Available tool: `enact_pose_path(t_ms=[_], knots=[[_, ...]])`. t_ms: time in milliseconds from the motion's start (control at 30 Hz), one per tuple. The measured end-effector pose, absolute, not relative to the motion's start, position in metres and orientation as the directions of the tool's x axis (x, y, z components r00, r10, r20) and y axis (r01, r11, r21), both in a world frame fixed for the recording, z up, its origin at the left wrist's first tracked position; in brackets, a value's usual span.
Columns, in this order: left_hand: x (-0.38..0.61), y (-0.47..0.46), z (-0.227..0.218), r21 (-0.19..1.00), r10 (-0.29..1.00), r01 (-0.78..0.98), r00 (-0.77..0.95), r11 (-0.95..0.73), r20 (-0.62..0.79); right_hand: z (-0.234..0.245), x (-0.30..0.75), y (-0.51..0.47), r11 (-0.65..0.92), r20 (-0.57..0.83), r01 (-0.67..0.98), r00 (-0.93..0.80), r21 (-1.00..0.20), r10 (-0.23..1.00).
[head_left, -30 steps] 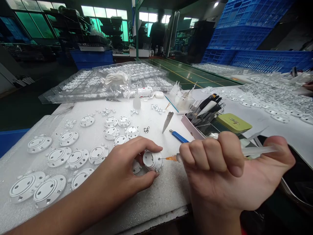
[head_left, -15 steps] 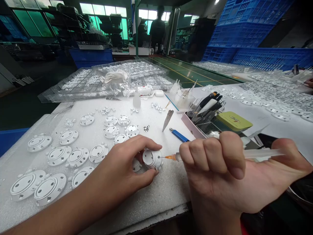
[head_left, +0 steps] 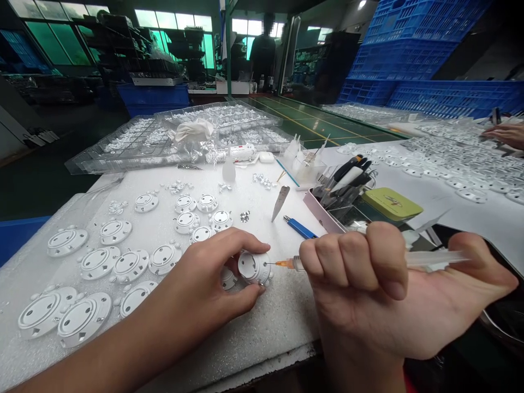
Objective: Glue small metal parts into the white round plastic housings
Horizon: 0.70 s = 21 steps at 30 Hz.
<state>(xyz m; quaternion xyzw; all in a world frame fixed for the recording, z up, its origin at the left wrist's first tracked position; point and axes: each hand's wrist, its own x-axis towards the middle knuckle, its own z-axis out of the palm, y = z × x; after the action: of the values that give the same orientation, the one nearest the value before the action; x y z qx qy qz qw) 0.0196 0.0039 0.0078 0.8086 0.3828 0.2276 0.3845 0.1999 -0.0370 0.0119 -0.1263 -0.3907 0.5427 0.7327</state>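
Note:
My left hand (head_left: 208,275) pinches a small round white plastic part (head_left: 254,267) on its edge on the white foam sheet (head_left: 262,327), index finger above and thumb below. My right hand (head_left: 368,284) is closed in a fist around a clear syringe (head_left: 429,257), thumb on the plunger end. The syringe's orange hub and thin needle (head_left: 278,264) point left and touch the side of the part. Several finished white round parts (head_left: 123,265) lie on the foam to the left of my left hand.
A pink tray of tools (head_left: 339,188), a green tin (head_left: 392,203), a blue-handled tool (head_left: 298,227) and a blade (head_left: 280,201) lie behind my hands. Clear trays of small parts (head_left: 184,134) and blue crates (head_left: 409,49) stand further back. Another person's hand (head_left: 505,134) works at far right.
My hands and the syringe have stayed nearly still on the part. Another person's hand has come further into view at the far right.

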Motion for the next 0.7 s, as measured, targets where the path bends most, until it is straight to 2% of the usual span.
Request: enact_pose_path(t_ms=[233, 700], knots=[[0.018, 0.0034, 0.0066, 0.796, 0.796, 0.445, 0.601, -0.41, 0.074, 0.0108, 0.1999, -0.0347, 0.39, 0.472, -0.696, 0.083, -0.602, 0.878], [0.0203, 0.0025, 0.0096, 0.785, 0.801, 0.468, 0.596, -0.406, 0.059, 0.0102, 0.2, -0.0387, 0.399, 0.412, -0.684, 0.155, -0.611, 0.898]])
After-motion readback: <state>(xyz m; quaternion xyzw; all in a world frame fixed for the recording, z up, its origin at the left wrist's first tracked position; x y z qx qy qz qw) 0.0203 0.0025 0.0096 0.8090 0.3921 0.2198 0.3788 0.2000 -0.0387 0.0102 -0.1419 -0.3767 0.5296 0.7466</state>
